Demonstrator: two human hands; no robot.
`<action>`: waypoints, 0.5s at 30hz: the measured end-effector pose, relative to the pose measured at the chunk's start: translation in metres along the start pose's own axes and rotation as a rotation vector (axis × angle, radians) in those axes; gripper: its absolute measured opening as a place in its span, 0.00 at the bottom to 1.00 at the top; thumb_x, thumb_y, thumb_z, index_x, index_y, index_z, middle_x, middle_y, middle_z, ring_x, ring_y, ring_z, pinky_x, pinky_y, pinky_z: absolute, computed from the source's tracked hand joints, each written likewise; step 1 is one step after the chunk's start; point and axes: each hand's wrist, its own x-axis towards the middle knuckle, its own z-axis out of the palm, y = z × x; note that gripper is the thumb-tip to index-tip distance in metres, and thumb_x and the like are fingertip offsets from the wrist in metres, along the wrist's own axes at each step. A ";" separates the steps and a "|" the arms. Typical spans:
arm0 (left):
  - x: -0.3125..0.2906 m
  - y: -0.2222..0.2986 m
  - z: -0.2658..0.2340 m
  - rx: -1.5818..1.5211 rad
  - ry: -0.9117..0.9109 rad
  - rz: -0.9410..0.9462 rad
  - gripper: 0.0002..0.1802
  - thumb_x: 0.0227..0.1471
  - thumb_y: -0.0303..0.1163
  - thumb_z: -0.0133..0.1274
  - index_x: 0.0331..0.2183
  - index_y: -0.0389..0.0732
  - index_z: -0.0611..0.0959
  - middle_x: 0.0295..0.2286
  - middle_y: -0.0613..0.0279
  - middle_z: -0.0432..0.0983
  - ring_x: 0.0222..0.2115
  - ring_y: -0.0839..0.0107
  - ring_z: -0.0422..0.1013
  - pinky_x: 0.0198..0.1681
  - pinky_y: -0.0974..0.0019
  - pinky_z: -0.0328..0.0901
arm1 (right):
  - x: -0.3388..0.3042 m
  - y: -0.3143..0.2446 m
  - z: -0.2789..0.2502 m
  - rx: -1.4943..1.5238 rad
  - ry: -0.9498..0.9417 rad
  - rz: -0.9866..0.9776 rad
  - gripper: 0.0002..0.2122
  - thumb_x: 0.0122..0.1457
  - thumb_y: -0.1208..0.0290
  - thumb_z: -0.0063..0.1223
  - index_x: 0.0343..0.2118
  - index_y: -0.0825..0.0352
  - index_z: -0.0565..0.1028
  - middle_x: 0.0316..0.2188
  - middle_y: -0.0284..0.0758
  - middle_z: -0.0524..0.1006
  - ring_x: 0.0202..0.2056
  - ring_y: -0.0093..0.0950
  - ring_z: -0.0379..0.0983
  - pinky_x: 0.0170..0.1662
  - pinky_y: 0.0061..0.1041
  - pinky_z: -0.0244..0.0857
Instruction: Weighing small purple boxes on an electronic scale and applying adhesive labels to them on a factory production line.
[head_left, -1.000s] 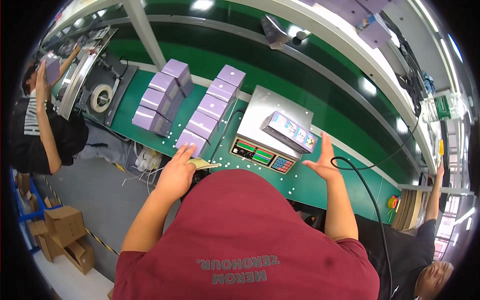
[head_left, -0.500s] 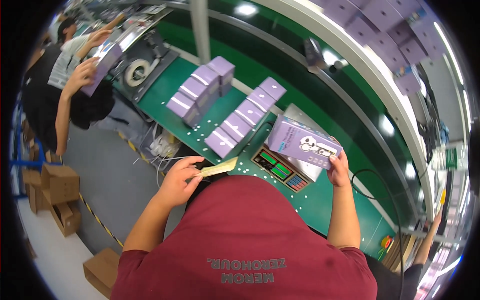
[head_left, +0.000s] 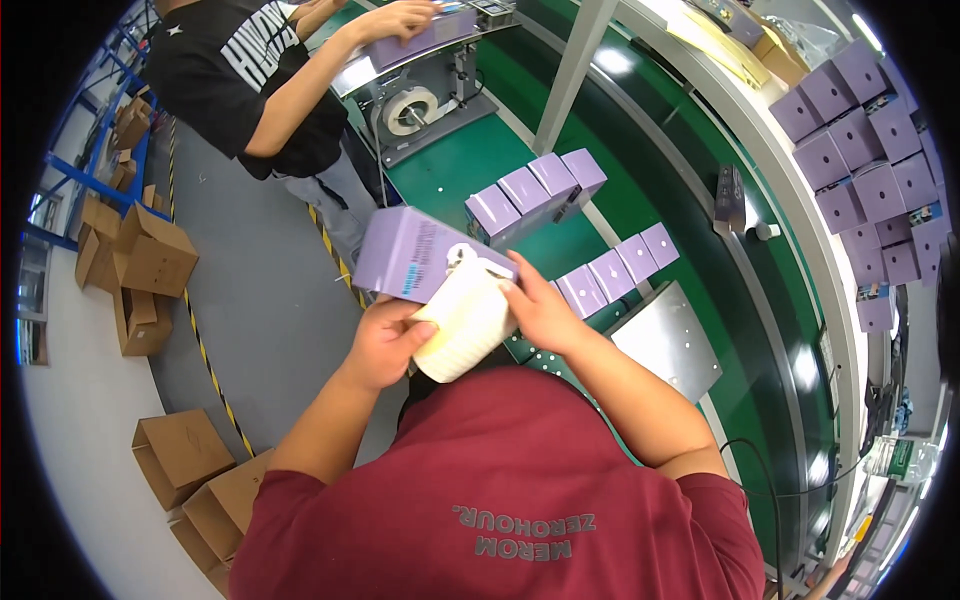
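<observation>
In front of my torso I hold a purple printed box (head_left: pixel 405 255), tilted, with a curled pale yellow sheet (head_left: pixel 465 325) across its lower right part. My left hand (head_left: pixel 388 340) is closed on the sheet's left edge, its thumb on top; whether those fingers also bear the box is hidden. At the box's right end my right hand (head_left: pixel 540 305) is closed round the edge, with the thumb by the sheet's side. Just beyond, a row of purple boxes (head_left: pixel 608 272) carries white round spots on the upper faces.
A second purple row (head_left: pixel 520 192) stands farther back on the green table (head_left: pixel 440 170). Right of my hands is a scale's metal plate (head_left: pixel 670 345). A co-worker (head_left: pixel 290 90) handles a purple box at the far left. Cardboard cartons (head_left: pixel 185 455) lie on the floor at left.
The box in my right hand has come left, off the scale, to my front. My left hand has brought the sheet up against it. My view has turned leftward.
</observation>
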 end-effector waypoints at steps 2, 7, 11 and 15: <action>-0.012 -0.016 -0.007 0.053 0.219 0.010 0.13 0.63 0.24 0.57 0.46 0.27 0.85 0.46 0.55 0.82 0.45 0.69 0.78 0.52 0.63 0.71 | 0.023 -0.001 0.024 -0.123 0.094 -0.122 0.31 0.74 0.59 0.46 0.73 0.70 0.55 0.61 0.50 0.74 0.61 0.39 0.72 0.60 0.32 0.68; -0.017 -0.082 -0.021 0.115 0.339 -0.147 0.13 0.65 0.25 0.56 0.47 0.27 0.85 0.46 0.56 0.82 0.43 0.71 0.78 0.51 0.64 0.71 | 0.082 0.006 0.058 -0.087 0.016 0.151 0.33 0.72 0.56 0.46 0.72 0.74 0.57 0.63 0.58 0.71 0.63 0.48 0.70 0.65 0.35 0.62; 0.019 -0.110 -0.005 0.221 0.385 -0.193 0.11 0.62 0.24 0.57 0.44 0.28 0.87 0.60 0.50 0.70 0.52 0.66 0.74 0.55 0.64 0.69 | 0.103 0.025 0.054 -0.016 0.115 0.223 0.34 0.72 0.54 0.45 0.71 0.78 0.57 0.64 0.61 0.69 0.65 0.51 0.68 0.66 0.37 0.61; 0.061 -0.163 0.005 0.411 0.280 -0.052 0.10 0.60 0.23 0.57 0.42 0.31 0.88 0.68 0.45 0.57 0.61 0.62 0.68 0.61 0.61 0.64 | 0.068 0.027 0.034 0.004 0.154 0.129 0.35 0.71 0.55 0.47 0.70 0.80 0.57 0.65 0.62 0.67 0.67 0.50 0.66 0.67 0.38 0.61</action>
